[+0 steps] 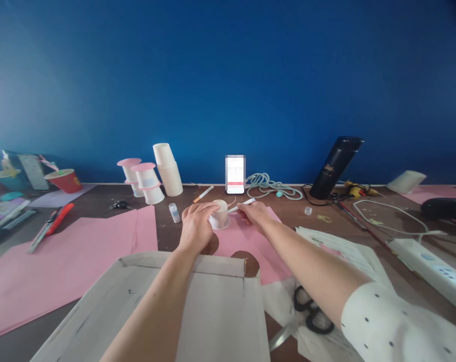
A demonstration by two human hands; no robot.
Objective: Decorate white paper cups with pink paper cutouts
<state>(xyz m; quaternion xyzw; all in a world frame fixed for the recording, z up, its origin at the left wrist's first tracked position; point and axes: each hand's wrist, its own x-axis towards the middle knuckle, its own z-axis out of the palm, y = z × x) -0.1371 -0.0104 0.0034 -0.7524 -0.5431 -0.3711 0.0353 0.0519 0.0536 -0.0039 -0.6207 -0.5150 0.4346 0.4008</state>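
My left hand is closed on the left side and top of a short white paper cup. The cup stands on a sheet of pink paper with round pieces cut out of its near edge. In a closed grip, my right hand holds a white marker pen, whose left end reaches the cup's right side. Whether the tip touches the paper I cannot make out. Left of my left hand lies a small clear glue stick. An orange-tipped white pen rests behind the hands.
A pale cardboard box lies in front, under my left forearm. Black-handled scissors sit beneath my right arm. Stacked paper cups, a phone and a black thermos stand at the back. A power strip is at right, a red box cutter left.
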